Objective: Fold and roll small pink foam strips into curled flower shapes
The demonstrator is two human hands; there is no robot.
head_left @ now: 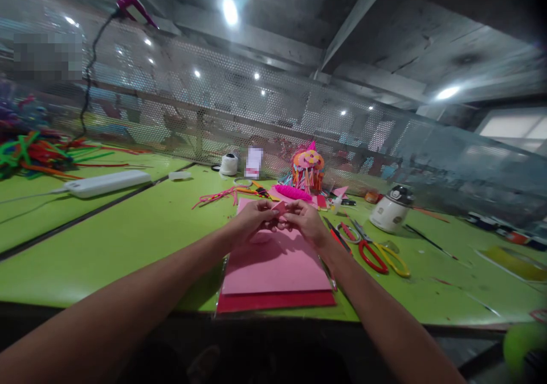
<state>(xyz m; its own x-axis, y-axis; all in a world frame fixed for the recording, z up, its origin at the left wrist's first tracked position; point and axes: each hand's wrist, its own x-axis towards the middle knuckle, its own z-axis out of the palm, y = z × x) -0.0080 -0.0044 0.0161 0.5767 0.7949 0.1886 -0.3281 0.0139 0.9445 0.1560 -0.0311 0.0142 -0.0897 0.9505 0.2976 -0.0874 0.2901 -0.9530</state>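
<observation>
Between both hands is a small piece of pink paper (279, 207), its upper tip pointing up. My left hand (256, 219) pinches it from the left, fingers closed. My right hand (302, 219) has its thumb and fingertips closed on the other side of the same piece. Under the hands lies a stack of pink paper sheets (273, 270), with a red sheet (277, 302) showing at its near edge. Just beyond the hands sits a bright magenta fuzzy strip (293, 193). The fingers partly hide the small piece.
Right of the stack lie scissors with red and yellow handles (387, 258) and a white pot-like container (391, 210). Behind stand a colourful tasselled craft (308, 167) and a white thread spool (229, 164). A power strip (109, 183) and pipe cleaners (32, 156) are at left.
</observation>
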